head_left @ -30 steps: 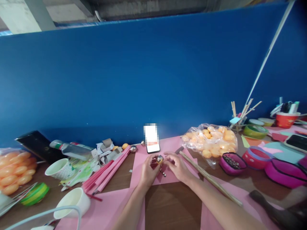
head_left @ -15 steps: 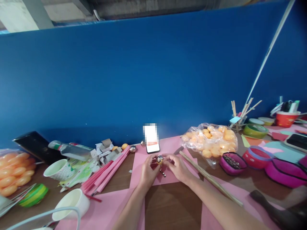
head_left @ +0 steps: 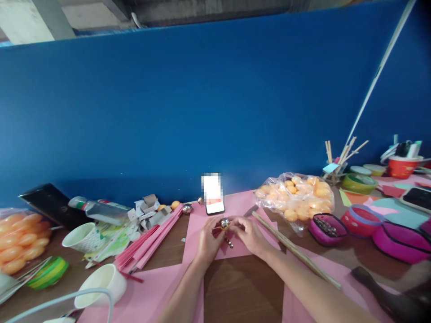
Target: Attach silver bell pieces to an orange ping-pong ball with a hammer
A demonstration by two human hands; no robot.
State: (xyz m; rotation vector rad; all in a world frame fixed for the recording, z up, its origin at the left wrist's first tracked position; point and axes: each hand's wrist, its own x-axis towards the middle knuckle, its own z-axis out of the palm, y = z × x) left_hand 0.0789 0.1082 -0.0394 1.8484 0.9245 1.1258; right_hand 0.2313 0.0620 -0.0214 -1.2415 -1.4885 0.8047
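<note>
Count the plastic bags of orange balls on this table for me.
2. The right bag lies beyond and to the right of the right hand; the left bag sits at the picture's left edge, partly cut off. More could be hidden.

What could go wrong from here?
Slip: the shiny ball is round and held in the fingers of the left hand, so might roll away.
Bump: the phone is just beyond; reaching forward might knock it.
Sweep: the sticks lie beside the right hand and might get shoved.
</note>
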